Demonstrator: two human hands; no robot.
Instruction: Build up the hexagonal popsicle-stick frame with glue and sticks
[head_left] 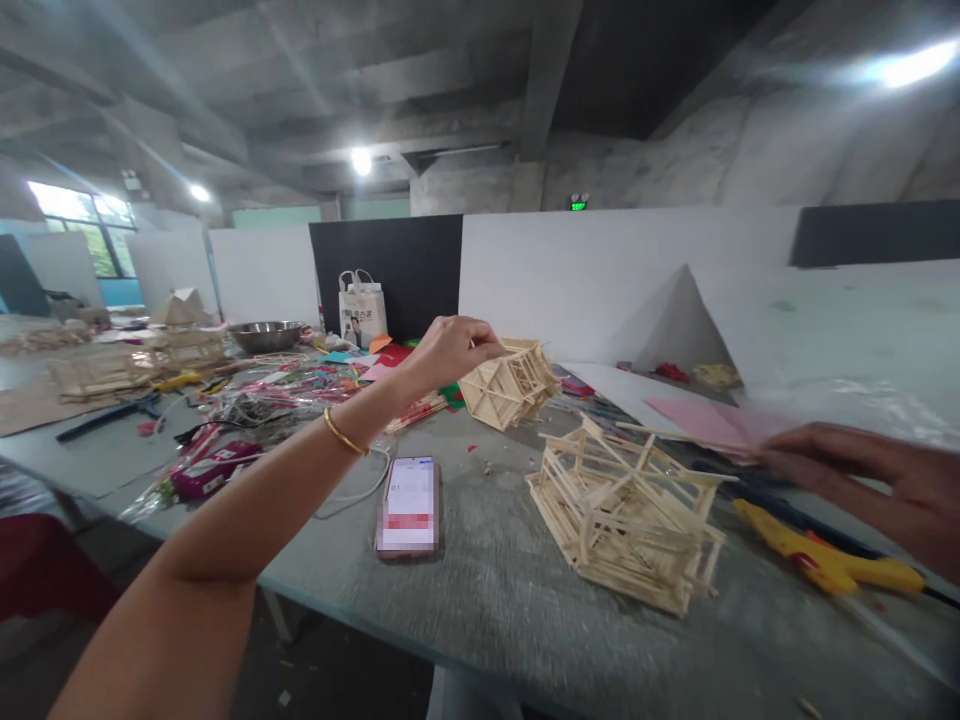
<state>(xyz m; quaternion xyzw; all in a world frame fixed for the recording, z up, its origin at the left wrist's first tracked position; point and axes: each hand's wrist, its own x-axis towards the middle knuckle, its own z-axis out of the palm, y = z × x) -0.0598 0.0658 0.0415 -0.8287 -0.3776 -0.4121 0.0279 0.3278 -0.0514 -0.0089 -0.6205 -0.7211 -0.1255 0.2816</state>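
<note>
My left hand [450,350] reaches forward over the grey table [495,590] and is closed on the corner of a small stick-built frame [510,385], holding it tilted above the tabletop. A gold bangle sits on that wrist. My right hand [877,485] comes in from the right edge, blurred, with fingers stretched out flat over a pink paper sheet [705,420]. Between the hands lies a larger wooden stick house model [626,510], tipped on the table. A smartphone [409,505] lies face up in front of my left forearm.
A yellow glue gun [832,560] lies at the right near the table's front edge. Coloured packets and sticks litter the left side, with a metal bowl [266,335] and a white bag [361,310] behind. White and black partition boards stand along the back.
</note>
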